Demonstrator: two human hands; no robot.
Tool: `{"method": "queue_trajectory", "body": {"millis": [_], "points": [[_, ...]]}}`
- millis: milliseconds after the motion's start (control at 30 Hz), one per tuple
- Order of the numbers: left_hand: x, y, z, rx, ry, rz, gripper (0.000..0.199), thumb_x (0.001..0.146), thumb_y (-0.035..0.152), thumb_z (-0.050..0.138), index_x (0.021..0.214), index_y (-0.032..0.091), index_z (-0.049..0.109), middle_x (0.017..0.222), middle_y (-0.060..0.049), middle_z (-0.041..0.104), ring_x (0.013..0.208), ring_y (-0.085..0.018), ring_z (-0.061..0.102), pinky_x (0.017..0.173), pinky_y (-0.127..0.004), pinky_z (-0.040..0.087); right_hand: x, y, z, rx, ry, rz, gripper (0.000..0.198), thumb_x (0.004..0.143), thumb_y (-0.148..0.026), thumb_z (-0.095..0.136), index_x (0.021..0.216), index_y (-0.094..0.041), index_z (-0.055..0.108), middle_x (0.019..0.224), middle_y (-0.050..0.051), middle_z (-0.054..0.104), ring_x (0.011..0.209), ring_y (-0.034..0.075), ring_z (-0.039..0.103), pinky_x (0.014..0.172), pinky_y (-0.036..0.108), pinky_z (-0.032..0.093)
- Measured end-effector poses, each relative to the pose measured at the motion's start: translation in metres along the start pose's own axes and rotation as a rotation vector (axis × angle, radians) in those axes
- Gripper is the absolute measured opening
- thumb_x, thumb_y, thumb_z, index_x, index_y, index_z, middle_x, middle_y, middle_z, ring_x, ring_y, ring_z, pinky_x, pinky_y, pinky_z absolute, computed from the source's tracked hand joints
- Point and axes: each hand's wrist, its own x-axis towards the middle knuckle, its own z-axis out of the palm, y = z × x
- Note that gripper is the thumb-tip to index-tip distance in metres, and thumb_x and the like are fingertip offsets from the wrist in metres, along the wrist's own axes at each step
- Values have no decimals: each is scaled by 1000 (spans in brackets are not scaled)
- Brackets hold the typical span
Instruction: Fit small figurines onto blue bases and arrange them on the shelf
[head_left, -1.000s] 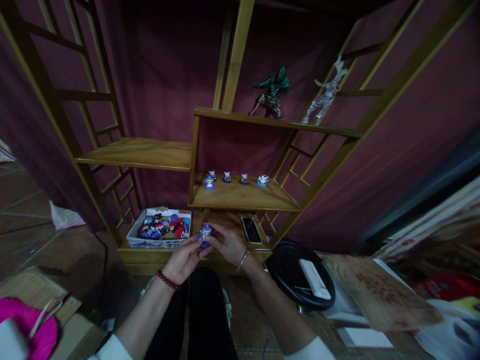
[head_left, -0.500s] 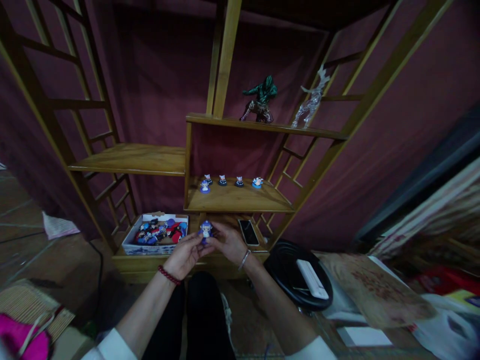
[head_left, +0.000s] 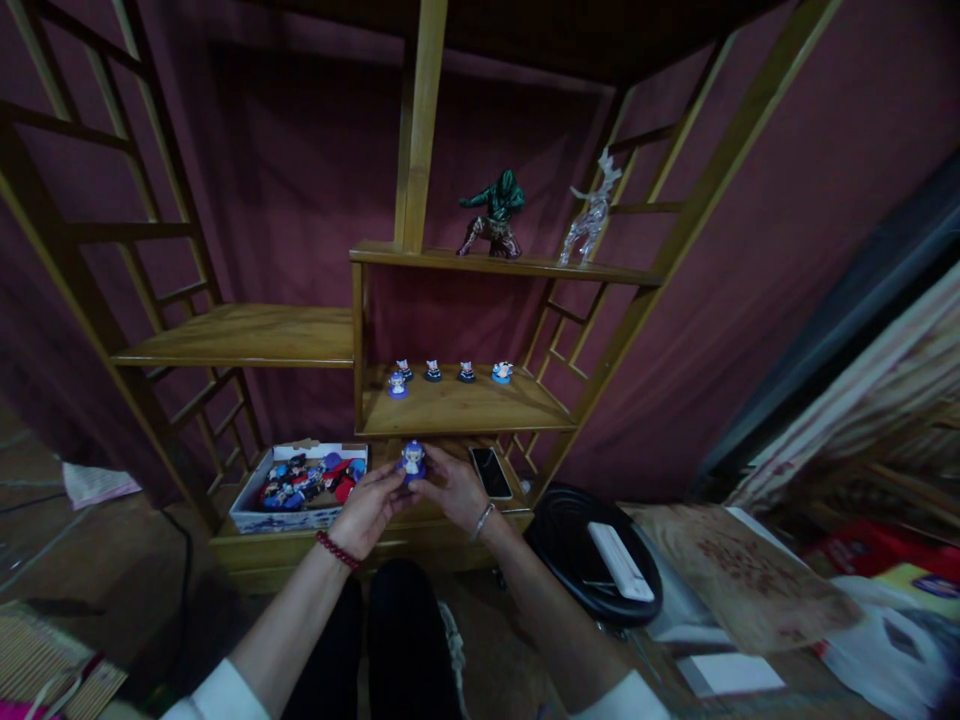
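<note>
A small purple and white figurine is held upright between my two hands, in front of the wooden shelf unit. My left hand grips it from the left by its base, fingers closed. From the right, my right hand closes its thumb and fingers on the same figurine. A similar purple figurine stands at the left front of the middle shelf. Behind and beside it is a row of several small figurines, with a blue-based one at the right end.
An open box of jumbled figurines sits on the low shelf at left; a phone lies at right. Above stand a green figure and a clear deer. A black coil with a white box lies right of the shelf.
My view has shifted slightly, so the shelf and its figurines appear a little lower and further left. Both hands keep hold of the purple figurine in nearly the same pose.
</note>
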Motion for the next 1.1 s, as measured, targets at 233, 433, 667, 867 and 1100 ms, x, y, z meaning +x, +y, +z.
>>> {"method": "queue_trajectory", "body": {"millis": [233,433,667,867,1100], "points": [[4,4,6,136,26,79,20,64,12,62,84,12,61,83,-7,64,75,-16,59,70,-29,48,5,12,-7,61,52,16,49,66,-26,63,112,-22,49,104,4,60,93,18,57,85,34,45],[16,2,8,224,40,170,34,56,17,68,89,12,60,86,-7,64,80,-16,58,75,-31,45,12,20,-15,126,77,46,48,65,-26,65,110,-20,50,101,3,61,92,18,58,85,35,44],[40,-3,11,496,74,334,34,59,19,63,91,12,57,81,-5,63,70,-14,58,69,-29,46,24,26,-23,138,103,50,43,64,-27,65,105,-20,53,97,2,63,88,19,58,83,35,45],[55,0,16,794,71,485,30,68,22,53,97,14,55,88,-7,64,73,-14,59,69,-28,47,35,21,-37,121,114,57,40,64,-28,65,102,-19,55,95,3,63,88,19,58,82,35,45],[67,6,24,1144,83,607,31,75,17,42,104,18,53,91,-5,64,80,-14,59,76,-29,45,48,24,-51,138,132,75,39,63,-29,65,99,-19,55,94,3,63,88,19,58,81,33,45]]}}
